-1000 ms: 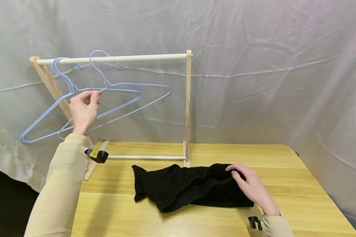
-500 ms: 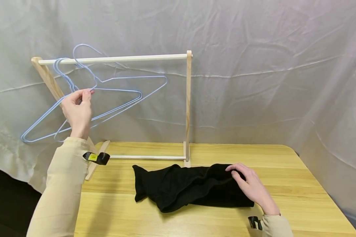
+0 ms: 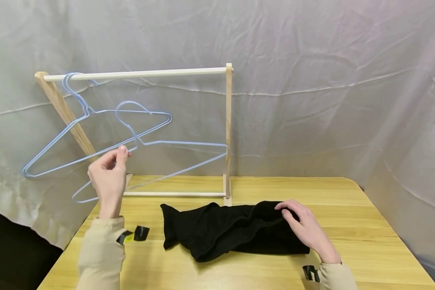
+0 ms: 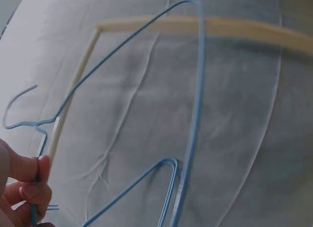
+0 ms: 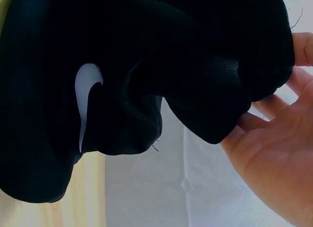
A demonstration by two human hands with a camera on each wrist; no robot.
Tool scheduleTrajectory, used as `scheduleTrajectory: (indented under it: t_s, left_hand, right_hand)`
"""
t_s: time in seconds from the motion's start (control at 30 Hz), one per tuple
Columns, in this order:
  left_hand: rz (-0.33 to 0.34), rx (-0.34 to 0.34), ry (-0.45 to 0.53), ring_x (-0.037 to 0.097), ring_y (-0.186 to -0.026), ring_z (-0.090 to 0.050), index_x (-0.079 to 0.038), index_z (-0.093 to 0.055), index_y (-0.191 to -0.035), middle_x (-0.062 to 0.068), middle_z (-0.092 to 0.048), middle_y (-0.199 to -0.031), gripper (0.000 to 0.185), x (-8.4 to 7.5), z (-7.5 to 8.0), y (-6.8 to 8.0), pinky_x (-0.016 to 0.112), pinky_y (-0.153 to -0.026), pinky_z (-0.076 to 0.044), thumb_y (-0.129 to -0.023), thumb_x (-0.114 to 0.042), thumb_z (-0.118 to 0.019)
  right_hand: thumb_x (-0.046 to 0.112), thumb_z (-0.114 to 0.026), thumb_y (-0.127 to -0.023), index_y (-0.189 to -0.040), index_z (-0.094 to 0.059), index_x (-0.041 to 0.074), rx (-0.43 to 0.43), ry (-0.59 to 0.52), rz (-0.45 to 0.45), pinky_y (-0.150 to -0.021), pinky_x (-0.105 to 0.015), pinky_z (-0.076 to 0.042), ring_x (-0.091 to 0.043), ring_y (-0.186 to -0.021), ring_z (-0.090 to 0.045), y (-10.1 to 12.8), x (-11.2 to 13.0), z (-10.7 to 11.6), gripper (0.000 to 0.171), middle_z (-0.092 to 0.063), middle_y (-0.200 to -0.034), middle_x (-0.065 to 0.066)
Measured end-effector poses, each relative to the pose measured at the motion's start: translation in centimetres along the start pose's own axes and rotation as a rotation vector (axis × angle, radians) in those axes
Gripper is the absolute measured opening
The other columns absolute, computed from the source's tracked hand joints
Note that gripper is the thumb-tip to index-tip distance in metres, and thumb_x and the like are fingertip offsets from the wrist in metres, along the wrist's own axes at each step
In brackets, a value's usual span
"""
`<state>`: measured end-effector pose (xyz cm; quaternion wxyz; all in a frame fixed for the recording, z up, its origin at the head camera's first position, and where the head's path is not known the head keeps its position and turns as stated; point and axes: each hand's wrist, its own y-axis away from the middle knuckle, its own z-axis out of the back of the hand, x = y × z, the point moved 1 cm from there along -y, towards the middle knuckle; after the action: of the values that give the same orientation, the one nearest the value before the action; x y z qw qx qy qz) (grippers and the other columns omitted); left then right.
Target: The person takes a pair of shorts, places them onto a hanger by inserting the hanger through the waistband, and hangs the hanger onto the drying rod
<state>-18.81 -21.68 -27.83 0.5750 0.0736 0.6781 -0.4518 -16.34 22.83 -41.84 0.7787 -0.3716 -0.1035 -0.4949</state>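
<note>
My left hand point(image 3: 108, 173) pinches a light blue wire hanger point(image 3: 185, 143) between thumb and fingers, just below its neck. The hanger is off the rail, in front of the rack, its long arm reaching right across the upright. In the left wrist view the hanger's hook points left, near the gripping fingertips point(image 4: 33, 190). A crumpled black garment point(image 3: 235, 229) lies on the table, and my right hand point(image 3: 308, 227) rests on its right end with relaxed, bent fingers. Folds hide some fingertips in the right wrist view, where a white curved mark point(image 5: 84, 97) shows on the fabric.
A wooden rack with a white top rail point(image 3: 148, 74) stands at the back left of the wooden table point(image 3: 348, 225). More blue hangers point(image 3: 72, 123) hang at the rail's left end. Grey cloth point(image 3: 311, 100) drapes behind and beside the table.
My left hand first lifts the hanger's hook up off the rail, then brings the hanger down and right, toward me. The right hand and the black garment stay where they were.
</note>
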Motion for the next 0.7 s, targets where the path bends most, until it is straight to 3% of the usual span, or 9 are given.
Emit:
scheduleTrajectory:
  t_s: [0.1, 0.2, 0.3, 0.43, 0.57, 0.7]
  left_hand:
    - [-0.016, 0.02, -0.049, -0.007, -0.051, -0.043, -0.003, -0.078, -0.087, -0.038, -0.056, -0.062, 0.028, 0.3, 0.1, 2.4, 0.016, -0.053, -0.032, -0.096, -0.028, -0.07]
    - [-0.048, 0.025, -0.079, -0.017, -0.064, -0.048, -0.001, -0.078, -0.085, -0.04, -0.059, -0.071, 0.028, 0.6, 0.0, 4.5, 0.016, -0.074, -0.033, -0.096, -0.026, -0.07]
    - [-0.096, 0.033, -0.1, -0.024, -0.079, -0.05, 0.0, -0.077, -0.082, -0.018, -0.075, -0.082, 0.026, 0.9, -0.3, 6.3, 0.024, -0.088, -0.026, -0.096, -0.021, -0.069]
    - [-0.154, 0.055, -0.1, -0.025, -0.078, -0.047, 0.001, -0.076, -0.079, 0.022, -0.076, -0.086, 0.024, 1.6, -1.0, 8.0, 0.028, -0.085, -0.027, -0.095, -0.016, -0.068]
    - [-0.202, 0.094, -0.09, -0.025, -0.08, -0.049, -0.001, -0.076, -0.076, 0.019, -0.076, -0.08, 0.021, 2.4, -1.9, 9.2, 0.02, -0.083, -0.033, -0.093, -0.011, -0.071]
    - [-0.207, 0.153, -0.076, -0.022, -0.084, -0.052, -0.004, -0.077, -0.074, 0.014, -0.077, -0.078, 0.018, 3.0, -2.6, 10.0, 0.012, -0.079, -0.039, -0.092, -0.01, -0.072]
  right_hand:
    - [0.007, -0.056, -0.101, -0.107, -0.07, 0.023, -0.007, 0.007, 0.004, -0.089, -0.029, -0.049, -0.012, -0.104, -0.064, 0.0, 0.1, 0.0, 0.022, -0.07, -0.108, 0.01]
    - [0.008, -0.056, -0.101, -0.107, -0.07, 0.023, -0.01, 0.014, -0.001, -0.088, -0.031, -0.048, -0.011, -0.103, -0.063, 0.1, 0.1, 0.0, 0.022, -0.069, -0.107, 0.011]
    - [0.008, -0.056, -0.101, -0.108, -0.07, 0.023, -0.014, 0.016, -0.005, -0.088, -0.032, -0.049, -0.01, -0.103, -0.062, 0.1, 0.2, 0.0, 0.022, -0.068, -0.107, 0.011]
    - [0.009, -0.056, -0.101, -0.109, -0.071, 0.023, -0.02, 0.017, -0.005, -0.088, -0.033, -0.049, -0.009, -0.103, -0.062, 0.1, 0.1, -0.1, 0.021, -0.068, -0.107, 0.011]
    - [0.009, -0.056, -0.102, -0.11, -0.071, 0.023, -0.03, 0.019, -0.008, -0.087, -0.033, -0.048, -0.009, -0.103, -0.062, 0.0, 0.1, -0.2, 0.021, -0.067, -0.107, 0.011]
    - [0.008, -0.057, -0.101, -0.11, -0.071, 0.022, -0.044, 0.025, -0.004, -0.088, -0.031, -0.047, -0.009, -0.102, -0.062, -0.1, 0.1, -0.3, 0.022, -0.067, -0.106, 0.011]
